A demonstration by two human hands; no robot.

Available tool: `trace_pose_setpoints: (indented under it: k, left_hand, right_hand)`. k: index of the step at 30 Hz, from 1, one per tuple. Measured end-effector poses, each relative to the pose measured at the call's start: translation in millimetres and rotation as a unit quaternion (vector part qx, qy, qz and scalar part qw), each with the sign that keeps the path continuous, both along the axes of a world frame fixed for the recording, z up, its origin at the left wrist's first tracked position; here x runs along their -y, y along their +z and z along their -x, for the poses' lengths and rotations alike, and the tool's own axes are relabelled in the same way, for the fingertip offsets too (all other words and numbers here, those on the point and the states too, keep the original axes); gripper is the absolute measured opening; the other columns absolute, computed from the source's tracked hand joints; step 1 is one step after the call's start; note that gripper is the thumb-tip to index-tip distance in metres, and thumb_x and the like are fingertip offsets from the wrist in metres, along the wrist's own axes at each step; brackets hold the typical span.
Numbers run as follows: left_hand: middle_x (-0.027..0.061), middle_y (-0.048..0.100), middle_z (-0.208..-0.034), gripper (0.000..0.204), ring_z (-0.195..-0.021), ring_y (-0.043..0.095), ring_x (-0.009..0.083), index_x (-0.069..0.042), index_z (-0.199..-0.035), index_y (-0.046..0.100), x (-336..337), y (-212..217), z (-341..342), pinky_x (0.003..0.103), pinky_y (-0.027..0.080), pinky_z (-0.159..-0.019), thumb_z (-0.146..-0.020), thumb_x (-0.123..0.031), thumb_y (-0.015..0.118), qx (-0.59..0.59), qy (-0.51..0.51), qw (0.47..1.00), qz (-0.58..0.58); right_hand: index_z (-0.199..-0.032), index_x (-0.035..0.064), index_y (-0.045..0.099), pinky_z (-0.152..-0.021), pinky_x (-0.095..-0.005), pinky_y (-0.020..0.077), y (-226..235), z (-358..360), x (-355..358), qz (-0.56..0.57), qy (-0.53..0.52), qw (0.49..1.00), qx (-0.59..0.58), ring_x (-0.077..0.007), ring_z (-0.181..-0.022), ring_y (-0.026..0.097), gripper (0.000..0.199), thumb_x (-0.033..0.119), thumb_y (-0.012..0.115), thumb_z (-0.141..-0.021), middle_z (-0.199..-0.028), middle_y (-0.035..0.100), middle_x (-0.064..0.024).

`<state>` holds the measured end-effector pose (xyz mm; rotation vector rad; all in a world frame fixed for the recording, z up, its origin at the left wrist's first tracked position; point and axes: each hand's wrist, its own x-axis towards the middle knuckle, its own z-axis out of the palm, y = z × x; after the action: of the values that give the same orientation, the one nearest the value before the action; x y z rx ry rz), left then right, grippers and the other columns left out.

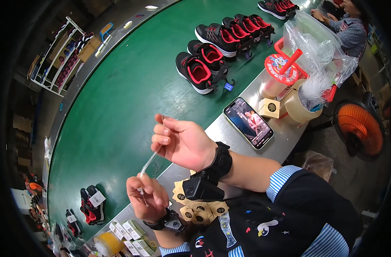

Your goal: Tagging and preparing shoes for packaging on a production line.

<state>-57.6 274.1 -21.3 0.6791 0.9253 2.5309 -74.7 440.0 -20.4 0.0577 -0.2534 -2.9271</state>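
Note:
My left hand (146, 195) is closed on one end of a thin bundle of clear plastic strands (149, 163), and a small white end hangs below its fingers. Higher up and to the right, my right hand (182, 143) pinches the other end with curled fingers. The strands run taut and slanting between both hands, over the table's edge. Close below my right wrist lies a loose pile of tan card tags (199, 210) with dark round prints. Black straps with small cameras sit on both wrists.
Black-and-red sneakers (199, 73) line the green belt (118, 94). On the metal edge are a lit phone (249, 122), a lidded drink cup (276, 79), and a tag stack (269, 108). Labelled bundles (129, 231) lie lower left. An orange fan (359, 128) stands right; another person (351, 32) sits beyond.

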Motion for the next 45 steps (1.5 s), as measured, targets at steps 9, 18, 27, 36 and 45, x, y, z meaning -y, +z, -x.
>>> trace_pose_setpoints:
  k: [9,18,27,36,45]
  left_hand:
    - [0.0071,0.044,-0.087,0.055,-0.066,0.047,0.0151,-0.003,-0.109,0.038,-2.2,4.6,-0.8,0.029,0.045,-0.052,-0.071,-0.023,0.072,-0.016,-0.012,1.0,0.015]
    - [0.0045,0.039,-0.084,0.055,-0.067,0.044,0.0131,-0.004,-0.106,0.033,-9.3,8.2,-0.6,0.026,0.043,-0.056,-0.07,-0.02,0.072,0.0,0.001,1.0,0.025]
    - [0.0055,0.042,-0.083,0.049,-0.066,0.047,0.0154,-0.005,-0.101,0.037,-7.9,4.5,1.3,0.031,0.047,-0.059,-0.072,-0.026,0.07,0.003,0.016,1.0,0.021]
    - [0.0047,0.04,-0.083,0.045,-0.067,0.044,0.014,-0.005,-0.1,0.035,-10.0,5.1,0.7,0.029,0.045,-0.06,-0.075,-0.024,0.067,-0.023,0.013,0.999,0.033]
    - [0.005,0.041,-0.083,0.038,-0.067,0.043,0.0143,-0.005,-0.099,0.037,-11.3,6.0,-0.1,0.03,0.044,-0.061,-0.079,-0.023,0.063,-0.022,0.016,0.999,0.047]
  right_hand:
    - [-0.1,0.006,0.042,-0.073,-0.0302,0.041,-4.1,2.0,0.3,-0.004,-0.001,1.0,-0.009,-0.0126,-0.061,0.041,0.016,0.014,0.031,-0.092,-0.067,0.04,-0.0007]
    - [-0.102,0.0057,0.042,-0.074,-0.0299,0.0413,-7.6,3.7,-2.2,-0.024,-0.013,1.0,-0.003,-0.013,-0.063,0.042,0.016,0.014,0.032,-0.092,-0.069,0.041,-0.0013]
    - [-0.102,0.0056,0.042,-0.076,-0.03,0.0408,-8.9,3.4,-2.1,-0.025,-0.012,1.0,-0.006,-0.0136,-0.065,0.043,0.016,0.014,0.033,-0.092,-0.071,0.044,-0.0017]
    - [-0.103,0.0059,0.042,-0.077,-0.031,0.0409,-8.6,3.1,-2.0,-0.037,-0.015,0.999,-0.001,-0.0141,-0.067,0.045,0.017,0.014,0.033,-0.091,-0.072,0.045,-0.0018]
    - [-0.102,0.0058,0.044,-0.077,-0.0319,0.0408,-10.2,3.2,-3.5,-0.034,-0.019,0.999,0.0,-0.0145,-0.067,0.045,0.017,0.015,0.034,-0.091,-0.072,0.045,-0.0019]
